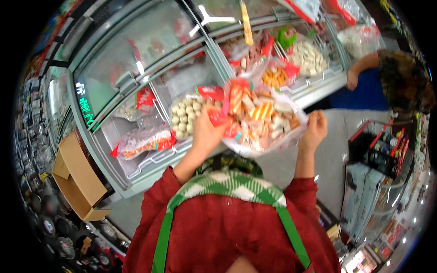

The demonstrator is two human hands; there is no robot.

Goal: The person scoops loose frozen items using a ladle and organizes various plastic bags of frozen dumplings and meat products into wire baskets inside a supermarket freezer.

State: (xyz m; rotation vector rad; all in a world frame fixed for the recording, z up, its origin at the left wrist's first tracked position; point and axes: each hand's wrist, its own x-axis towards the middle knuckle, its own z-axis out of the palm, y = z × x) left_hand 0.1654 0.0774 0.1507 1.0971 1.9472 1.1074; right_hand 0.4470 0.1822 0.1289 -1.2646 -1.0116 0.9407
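A clear plastic bag (pixel 263 119) with red printed parts hangs between my hands, full of orange-and-white striped frozen pieces. My left hand (pixel 210 128) grips its red left edge. At the bag's right edge, my right hand (pixel 315 126) pinches the plastic between thumb and fingers. The bag is in front of my chest, over the near rim of a chest freezer (pixel 164 174). Just beyond my left hand, a bag of round pale balls (pixel 184 116) lies inside the freezer. A red-and-clear bag of orange food (pixel 145 143) rests in the compartment to the left.
Sliding glass lids (pixel 136 41) cover the freezer's far part. A yellow-handled tool (pixel 245 24) lies on the glass. Bags of white pieces (pixel 309 58) fill the right section. Another person's hand (pixel 352 80) is at the freezer's right edge. An open cardboard box (pixel 82 177) stands left.
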